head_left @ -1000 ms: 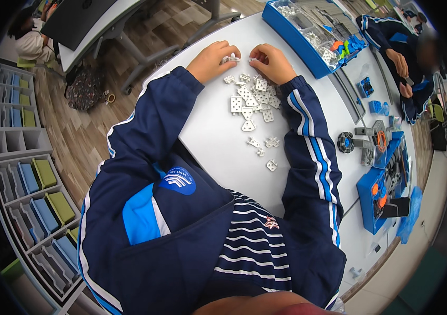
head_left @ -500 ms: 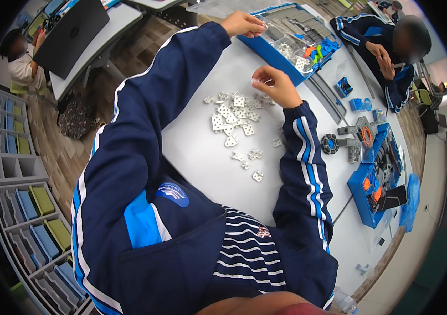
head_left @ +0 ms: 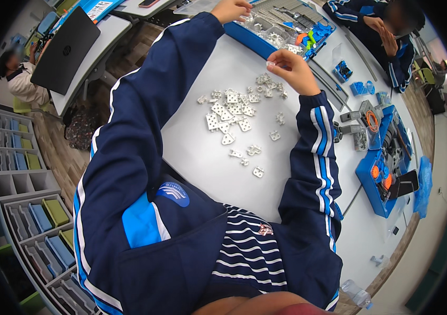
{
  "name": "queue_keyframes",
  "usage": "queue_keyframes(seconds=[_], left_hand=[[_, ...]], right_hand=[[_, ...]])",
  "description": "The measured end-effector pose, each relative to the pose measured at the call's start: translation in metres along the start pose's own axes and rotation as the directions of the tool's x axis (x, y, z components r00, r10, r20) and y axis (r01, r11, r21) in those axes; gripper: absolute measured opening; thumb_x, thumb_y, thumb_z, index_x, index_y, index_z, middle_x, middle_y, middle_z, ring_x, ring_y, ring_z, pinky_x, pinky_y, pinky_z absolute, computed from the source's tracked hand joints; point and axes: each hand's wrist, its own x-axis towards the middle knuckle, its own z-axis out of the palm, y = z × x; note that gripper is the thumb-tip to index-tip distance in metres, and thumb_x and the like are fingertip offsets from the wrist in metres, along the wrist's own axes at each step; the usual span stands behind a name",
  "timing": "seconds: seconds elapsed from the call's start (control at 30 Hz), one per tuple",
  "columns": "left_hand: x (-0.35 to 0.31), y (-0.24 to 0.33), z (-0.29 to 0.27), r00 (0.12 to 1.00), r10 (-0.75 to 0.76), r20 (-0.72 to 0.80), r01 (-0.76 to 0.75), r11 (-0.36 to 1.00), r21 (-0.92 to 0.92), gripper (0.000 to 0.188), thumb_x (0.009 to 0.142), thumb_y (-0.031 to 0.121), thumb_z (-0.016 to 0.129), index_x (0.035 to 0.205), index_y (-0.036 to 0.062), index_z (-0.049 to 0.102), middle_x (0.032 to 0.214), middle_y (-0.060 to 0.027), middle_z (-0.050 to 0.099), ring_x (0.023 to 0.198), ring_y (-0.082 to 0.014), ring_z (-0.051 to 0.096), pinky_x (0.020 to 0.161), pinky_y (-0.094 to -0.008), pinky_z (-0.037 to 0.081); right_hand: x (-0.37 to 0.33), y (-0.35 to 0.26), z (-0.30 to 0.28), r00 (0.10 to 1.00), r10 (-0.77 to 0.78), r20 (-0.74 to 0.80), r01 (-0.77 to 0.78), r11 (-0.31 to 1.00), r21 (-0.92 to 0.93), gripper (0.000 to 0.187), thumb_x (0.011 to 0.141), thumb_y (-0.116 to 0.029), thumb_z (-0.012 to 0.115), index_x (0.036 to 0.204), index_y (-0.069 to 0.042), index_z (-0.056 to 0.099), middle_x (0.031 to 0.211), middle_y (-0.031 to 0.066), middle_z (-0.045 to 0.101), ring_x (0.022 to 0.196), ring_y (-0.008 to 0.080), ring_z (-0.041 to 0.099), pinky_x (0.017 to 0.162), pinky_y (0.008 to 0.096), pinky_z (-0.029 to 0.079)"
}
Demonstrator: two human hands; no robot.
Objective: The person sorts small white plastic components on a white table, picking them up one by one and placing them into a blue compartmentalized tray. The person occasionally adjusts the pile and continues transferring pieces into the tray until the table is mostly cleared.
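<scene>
Left hand [head_left: 232, 9] stretched far forward over the blue parts tray [head_left: 265, 44] at the table's far edge, fingers curled down into it; grip contents hidden, cannot tell. Right hand [head_left: 293, 68] raised just above the white table [head_left: 207, 163], thumb and forefinger pinched on 1 small pale part [head_left: 270, 63]. Heap of small white brackets [head_left: 234, 113] spread on the table just below and left of the right hand, between both blue sleeves.
</scene>
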Motion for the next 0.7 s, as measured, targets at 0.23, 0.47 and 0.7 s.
queue_keyframes(seconds=[0.23, 0.47, 0.7], left_hand=[[-0.142, 0.077, 0.032, 0.886, -0.286, 0.365, 0.267, 0.958, 0.103, 0.047, 0.108, 0.042, 0.046, 0.130, 0.0033, 0.062, 0.112, -0.0168, 0.071, 0.094, -0.0187, 0.072, 0.072, -0.0245, 0.059], [-0.162, 0.081, 0.057, 0.697, -0.378, 0.610, 0.577, 0.800, -0.164, 0.071, 0.109, 0.055, 0.028, 0.139, -0.0048, 0.051, 0.126, -0.0204, 0.065, 0.099, -0.0125, 0.067, 0.070, -0.0211, 0.058], [-0.158, 0.086, 0.051, 0.733, -0.319, 0.601, 0.558, 0.787, -0.263, 0.053, 0.110, 0.025, 0.030, 0.146, -0.0129, 0.039, 0.142, -0.0274, 0.053, 0.135, -0.0300, 0.053, 0.110, -0.0330, 0.050]], right_hand=[[0.007, -0.004, 0.016, 0.998, 0.021, -0.060, -0.001, 0.950, 0.313, 0.030, 0.086, -0.010, 0.081, 0.110, 0.001, 0.068, 0.103, 0.0069, 0.072, 0.093, 0.0126, 0.068, 0.085, 0.0268, 0.055], [0.010, -0.001, 0.025, 0.997, -0.064, -0.044, 0.075, 0.936, 0.344, 0.031, 0.090, -0.005, 0.072, 0.119, 0.005, 0.067, 0.113, 0.0124, 0.072, 0.102, 0.0190, 0.070, 0.093, 0.0310, 0.056], [-0.002, 0.011, -0.011, 0.992, 0.068, -0.104, -0.089, 0.973, -0.213, 0.026, 0.085, -0.009, 0.075, 0.110, -0.001, 0.072, 0.103, 0.0100, 0.075, 0.094, 0.0201, 0.071, 0.085, 0.0330, 0.056]])
